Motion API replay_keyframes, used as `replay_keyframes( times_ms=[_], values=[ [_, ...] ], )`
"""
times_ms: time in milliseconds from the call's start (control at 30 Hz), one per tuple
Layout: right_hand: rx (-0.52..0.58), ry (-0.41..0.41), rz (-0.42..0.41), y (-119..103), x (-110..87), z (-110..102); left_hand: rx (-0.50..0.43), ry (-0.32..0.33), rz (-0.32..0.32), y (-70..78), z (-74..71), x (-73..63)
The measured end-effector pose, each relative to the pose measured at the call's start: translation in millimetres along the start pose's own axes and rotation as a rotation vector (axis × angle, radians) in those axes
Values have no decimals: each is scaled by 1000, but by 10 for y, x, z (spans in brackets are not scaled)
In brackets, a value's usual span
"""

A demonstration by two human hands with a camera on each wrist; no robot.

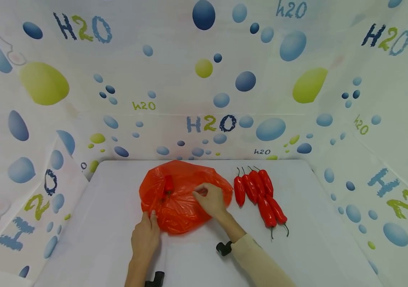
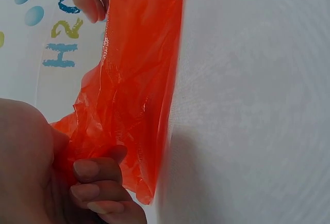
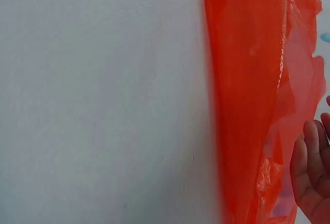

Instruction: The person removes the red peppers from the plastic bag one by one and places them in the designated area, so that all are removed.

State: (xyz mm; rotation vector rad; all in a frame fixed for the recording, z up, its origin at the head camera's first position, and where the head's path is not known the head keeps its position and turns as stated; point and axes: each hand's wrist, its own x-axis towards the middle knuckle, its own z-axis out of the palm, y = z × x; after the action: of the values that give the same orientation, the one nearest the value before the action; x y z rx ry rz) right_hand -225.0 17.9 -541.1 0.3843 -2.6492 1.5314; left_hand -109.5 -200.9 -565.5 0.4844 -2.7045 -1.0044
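Note:
An orange-red plastic bag lies spread on the table with its mouth open. One red chili pepper with a green stem shows inside it, on the left. My left hand grips the bag's near left edge, fingers curled round the film in the left wrist view. Over the right part of the bag is my right hand, its fingers loosely bent and nothing visible between them. Several more red chili peppers lie grouped on the table to the right of the bag.
The white table reaches back to a wall sheet printed with blue and green drops and H2O lettering. Side sheets stand at left and right. A black wrist camera sits on my right wrist.

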Motion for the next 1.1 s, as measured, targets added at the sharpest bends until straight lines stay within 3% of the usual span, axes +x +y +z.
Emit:
replay_keyframes(
  times_ms=[367,733,1100],
  values=[
    [25,-49,40,-61,120,132,-2,1,2,41,10,-5],
    [32,-120,118,-189,210,335,-2,-15,-8,-23,37,16],
    [15,-132,195,-186,294,548,2,-26,-12,0,16,13]
  ],
)
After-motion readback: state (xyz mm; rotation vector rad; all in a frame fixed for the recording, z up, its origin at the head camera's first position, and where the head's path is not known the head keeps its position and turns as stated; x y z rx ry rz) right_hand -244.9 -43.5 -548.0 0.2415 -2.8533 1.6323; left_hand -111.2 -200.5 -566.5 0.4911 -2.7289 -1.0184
